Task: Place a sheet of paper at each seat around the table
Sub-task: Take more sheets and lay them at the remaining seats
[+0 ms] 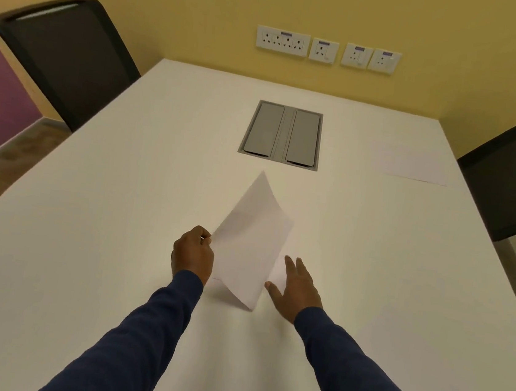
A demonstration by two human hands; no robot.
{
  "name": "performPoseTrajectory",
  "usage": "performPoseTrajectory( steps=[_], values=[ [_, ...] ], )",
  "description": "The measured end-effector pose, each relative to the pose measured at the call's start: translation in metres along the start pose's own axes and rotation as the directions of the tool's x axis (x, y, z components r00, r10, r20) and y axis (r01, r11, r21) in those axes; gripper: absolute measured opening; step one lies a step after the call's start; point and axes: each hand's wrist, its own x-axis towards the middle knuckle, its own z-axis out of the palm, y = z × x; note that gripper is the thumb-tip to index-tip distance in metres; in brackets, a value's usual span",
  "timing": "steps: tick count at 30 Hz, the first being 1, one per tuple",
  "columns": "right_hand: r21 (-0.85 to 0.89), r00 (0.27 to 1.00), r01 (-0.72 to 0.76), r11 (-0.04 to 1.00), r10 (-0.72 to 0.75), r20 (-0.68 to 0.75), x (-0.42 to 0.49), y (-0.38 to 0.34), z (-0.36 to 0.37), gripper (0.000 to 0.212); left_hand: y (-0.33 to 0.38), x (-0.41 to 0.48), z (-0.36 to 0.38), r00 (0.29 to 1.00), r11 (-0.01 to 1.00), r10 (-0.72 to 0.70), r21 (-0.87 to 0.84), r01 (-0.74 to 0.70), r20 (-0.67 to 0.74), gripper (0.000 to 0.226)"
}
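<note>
Dark blue sleeves (150,337) are extended over the white table (88,208). A paper sheet (249,245) is pinched by the left hand (193,254) at its 9 o'clock edge and tilted; the right hand (296,288) is spread flat at 4 o'clock. A second sheet (414,163) lies at 2 o'clock.

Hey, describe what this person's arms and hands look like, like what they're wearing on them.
Both arms are covered by long, dark navy blue sleeves that end at the wrists, plain with no visible markings or cuffs of another colour. The left hand and right hand are bare, with no gloves. No watch shows.
</note>
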Motion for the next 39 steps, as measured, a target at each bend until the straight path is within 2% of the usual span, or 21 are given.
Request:
performPoseTrajectory(
  steps=[4,10,17,20,23,27,29,32,34,39],
  values=[
    [0.066,0.995,0.041,0.997,-0.034,-0.098,-0.019,-0.028,-0.040,0.084,0.014,-0.010,-0.055,0.989,0.990,0.142,0.008,-0.142,-0.036,0.018],
    [0.184,0.951,0.127,0.975,-0.067,-0.302,-0.061,-0.075,-0.091,0.087,0.027,-0.029,-0.149,0.935,0.936,0.351,0.032,-0.349,-0.057,0.019],
    [0.454,0.902,0.132,0.881,0.083,-0.423,-0.119,-0.106,-0.111,0.097,0.019,-0.054,-0.245,0.866,0.865,0.500,-0.039,-0.500,-0.027,0.018],
    [0.538,0.899,0.162,0.827,0.101,-0.426,-0.145,-0.113,-0.111,0.091,0.008,-0.066,-0.277,0.845,0.842,0.534,-0.085,-0.533,-0.021,0.016],
    [0.581,0.905,0.198,0.789,0.081,-0.418,-0.172,-0.120,-0.113,0.073,-0.006,-0.081,-0.306,0.852,0.842,0.523,-0.137,-0.522,-0.032,0.015],
    [0.502,0.901,0.248,0.829,-0.006,-0.434,-0.212,-0.134,-0.117,0.030,-0.027,-0.108,-0.339,0.883,0.865,0.468,-0.192,-0.463,-0.021,0.012],
    [0.432,0.896,0.268,0.861,-0.057,-0.441,-0.236,-0.141,-0.120,0.017,-0.038,-0.125,-0.354,0.892,0.874,0.451,-0.189,-0.447,-0.023,0.011],
    [0.326,0.881,0.298,0.897,-0.127,-0.456,-0.277,-0.152,-0.122,0.008,-0.055,-0.155,-0.373,0.900,0.891,0.435,-0.137,-0.434,-0.020,0.008],
    [0.255,0.860,0.332,0.908,-0.181,-0.477,-0.308,-0.160,-0.122,0.011,-0.066,-0.178,-0.382,0.904,0.902,0.427,-0.073,-0.426,0.003,0.002],
    [0.072,0.801,0.430,0.900,-0.343,-0.491,-0.379,-0.184,-0.121,0.008,-0.078,-0.233,-0.398,0.907,0.907,0.421,-0.030,-0.421,0.000,0.042]
  ],
)
